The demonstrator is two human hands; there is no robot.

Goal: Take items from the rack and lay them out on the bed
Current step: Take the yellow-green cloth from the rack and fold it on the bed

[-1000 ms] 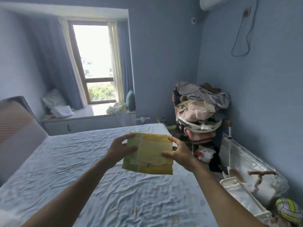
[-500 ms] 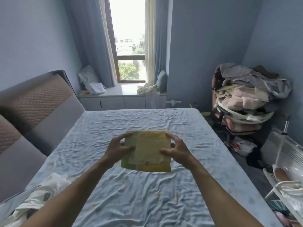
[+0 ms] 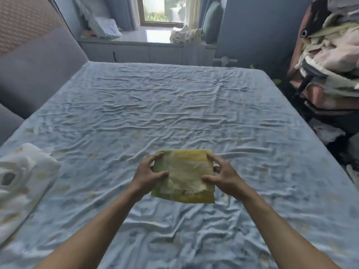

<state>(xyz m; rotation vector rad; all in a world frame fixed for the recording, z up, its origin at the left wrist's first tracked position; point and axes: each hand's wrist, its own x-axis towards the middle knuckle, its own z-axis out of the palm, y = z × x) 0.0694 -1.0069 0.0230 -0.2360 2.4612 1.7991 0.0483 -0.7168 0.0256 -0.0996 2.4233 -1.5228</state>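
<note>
Head view. Left hand grips the left edge of the folded yellow-green item: thumb laid on its top face, fingers curled round the far corner. Right hand grips the opposite edge likewise, thumb on top, fingers bent over the side. The item sits between the two hands, low over the wrinkled blue bed; whether it touches the sheet cannot be told. Well to the left of the left hand, a white bundle lies on the bed. Far beyond and to the right of the right hand stands the rack, heaped with clothing. The padded headboard rises beyond the left hand.
</note>
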